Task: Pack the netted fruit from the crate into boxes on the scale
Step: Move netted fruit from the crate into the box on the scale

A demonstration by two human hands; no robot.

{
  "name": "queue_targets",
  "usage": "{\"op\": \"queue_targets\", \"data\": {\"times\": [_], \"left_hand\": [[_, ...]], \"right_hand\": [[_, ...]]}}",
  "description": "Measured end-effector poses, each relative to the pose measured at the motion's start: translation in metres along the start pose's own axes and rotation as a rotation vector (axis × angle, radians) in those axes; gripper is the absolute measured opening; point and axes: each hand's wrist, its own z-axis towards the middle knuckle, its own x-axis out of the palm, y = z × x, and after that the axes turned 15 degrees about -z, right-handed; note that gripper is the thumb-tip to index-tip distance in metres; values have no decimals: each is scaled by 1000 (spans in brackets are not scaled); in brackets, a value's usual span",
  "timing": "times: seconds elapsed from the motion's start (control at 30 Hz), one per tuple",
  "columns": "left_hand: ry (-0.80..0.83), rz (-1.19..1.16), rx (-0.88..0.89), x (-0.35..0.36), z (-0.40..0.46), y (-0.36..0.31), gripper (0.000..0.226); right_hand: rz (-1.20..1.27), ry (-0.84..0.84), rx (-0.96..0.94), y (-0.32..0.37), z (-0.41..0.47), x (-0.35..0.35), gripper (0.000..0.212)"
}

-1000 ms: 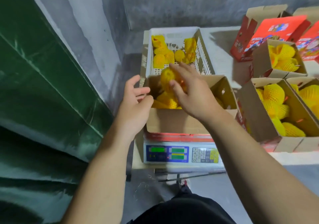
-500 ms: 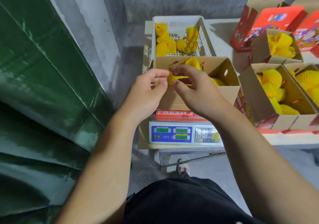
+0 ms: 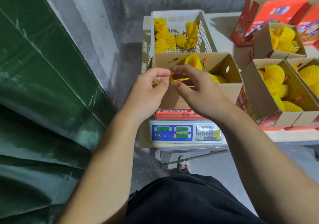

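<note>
An open cardboard box (image 3: 222,89) stands on the white digital scale (image 3: 185,134), with yellow netted fruit (image 3: 193,60) inside. Behind it a white plastic crate (image 3: 205,34) holds several more netted fruit (image 3: 162,41). My left hand (image 3: 150,89) and my right hand (image 3: 198,89) meet over the box's near left corner. Both pinch a small piece of yellow foam net (image 3: 174,79) between fingers and thumb. Part of that net is hidden by my fingers.
To the right on the pale table (image 3: 222,27) stand several filled cardboard boxes (image 3: 269,101) and red printed boxes (image 3: 269,15). A green tarp (image 3: 43,85) covers the left side. The grey concrete wall is behind, and a metal stand (image 3: 189,156) is under the scale.
Both hands drew back from deep in the box to its near left corner and came together. The right hand let go of the whole fruit; both now pinch a net.
</note>
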Motion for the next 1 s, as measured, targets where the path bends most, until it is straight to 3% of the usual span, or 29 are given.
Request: {"op": "queue_targets", "data": {"times": [0.53, 0.8, 1.0], "left_hand": [[0, 28, 47, 11, 63, -6, 25], [133, 221, 13, 17, 226, -3, 25], [362, 625, -90, 15, 356, 72, 29]], "right_hand": [[88, 4, -5, -46, 52, -9, 38], [-12, -74, 74, -118, 166, -48, 30], [-330, 163, 104, -214, 294, -59, 39]]}}
